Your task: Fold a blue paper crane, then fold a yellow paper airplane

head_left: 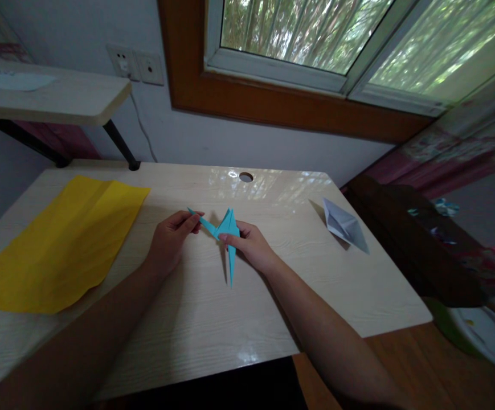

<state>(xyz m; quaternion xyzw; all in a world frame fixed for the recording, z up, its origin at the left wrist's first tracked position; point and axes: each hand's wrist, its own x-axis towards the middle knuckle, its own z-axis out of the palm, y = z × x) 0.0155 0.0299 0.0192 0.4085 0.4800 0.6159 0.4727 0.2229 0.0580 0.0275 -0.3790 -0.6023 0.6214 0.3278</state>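
Observation:
A light-blue folded paper crane is held between both hands, a little above the desk. One thin arm of it points up to the left, and the thumb and fingers of my left hand pinch it near its tip. My right hand grips the body, thumb on the near face and fingers behind, partly hidden. Another narrow point of the crane hangs down toward me, and a peaked part stands up at the top.
A yellow paper sheet lies on the desk at left. A white folded paper boat sits near the right edge. A raised shelf stands at back left; a round cable hole is near the wall.

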